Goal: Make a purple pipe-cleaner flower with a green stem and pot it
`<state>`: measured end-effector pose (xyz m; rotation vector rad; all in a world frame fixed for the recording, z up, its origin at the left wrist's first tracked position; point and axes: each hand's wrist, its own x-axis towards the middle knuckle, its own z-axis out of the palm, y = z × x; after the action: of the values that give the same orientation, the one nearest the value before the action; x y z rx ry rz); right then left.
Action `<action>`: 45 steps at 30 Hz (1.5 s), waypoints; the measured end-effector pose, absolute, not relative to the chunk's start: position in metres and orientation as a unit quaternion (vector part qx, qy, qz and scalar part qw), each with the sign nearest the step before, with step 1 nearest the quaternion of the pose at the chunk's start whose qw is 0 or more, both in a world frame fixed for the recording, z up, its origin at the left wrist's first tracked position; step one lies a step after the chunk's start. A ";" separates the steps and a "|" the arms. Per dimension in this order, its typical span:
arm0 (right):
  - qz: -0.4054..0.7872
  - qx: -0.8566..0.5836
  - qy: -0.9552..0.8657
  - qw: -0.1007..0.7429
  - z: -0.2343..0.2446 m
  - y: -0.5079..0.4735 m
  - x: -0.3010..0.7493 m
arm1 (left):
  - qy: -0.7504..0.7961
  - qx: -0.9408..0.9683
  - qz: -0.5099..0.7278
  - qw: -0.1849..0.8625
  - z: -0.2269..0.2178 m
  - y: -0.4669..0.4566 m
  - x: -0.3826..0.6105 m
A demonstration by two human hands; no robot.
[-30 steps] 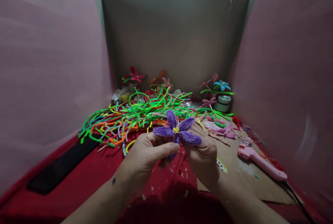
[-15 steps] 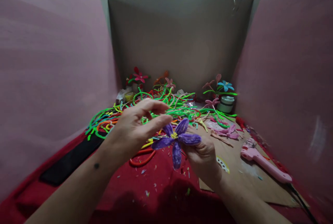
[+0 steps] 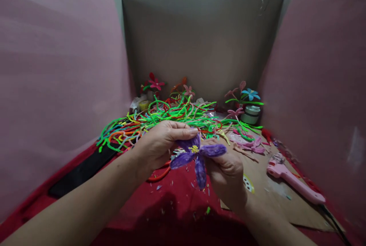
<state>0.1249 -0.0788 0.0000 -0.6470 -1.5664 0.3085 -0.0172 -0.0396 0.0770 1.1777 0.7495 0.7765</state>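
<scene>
A purple pipe-cleaner flower (image 3: 183,159) with a yellow centre faces me between my hands. My left hand (image 3: 160,141) pinches one of its upper petals between thumb and fingers. Behind the flower, my right hand (image 3: 227,171) is closed around its back; the petals hide the fingertips and whatever stem lies there. Beyond my hands spreads a tangled heap of green, red, orange and yellow pipe cleaners (image 3: 168,114).
A pink glue gun (image 3: 297,185) lies on a cardboard sheet (image 3: 274,208) at the right. To the left rests a black flat object (image 3: 82,169). Finished-looking flowers and a lidded jar (image 3: 251,114) stand at the back. Scraps dot the red cloth (image 3: 160,211).
My left hand has come down from above the flower and closed on an upper petal. The flower has tilted slightly, still in my right hand. The whole view has shifted a little.
</scene>
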 end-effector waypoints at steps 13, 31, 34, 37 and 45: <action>0.178 -0.317 -0.686 0.630 -0.004 -0.068 0.127 | 0.265 0.866 0.423 0.043 0.091 -0.052 -0.026; 0.209 -0.349 -0.694 0.594 -0.001 -0.066 0.128 | 0.306 0.920 0.245 0.013 0.102 -0.049 -0.010; 0.238 -0.352 -0.667 0.613 -0.003 -0.064 0.129 | 0.306 0.899 0.308 0.052 0.105 -0.049 -0.018; 0.267 -0.348 -0.651 0.619 -0.006 -0.062 0.129 | 0.303 0.892 0.328 0.073 0.105 -0.048 -0.028; 0.401 -0.325 -0.581 0.629 -0.001 -0.061 0.128 | 0.328 0.854 0.362 0.177 0.092 -0.044 -0.031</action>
<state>0.1278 -0.0612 -0.0015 -0.7439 -1.3309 0.9193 -0.0311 -0.0442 0.0924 2.4180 0.9273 1.0249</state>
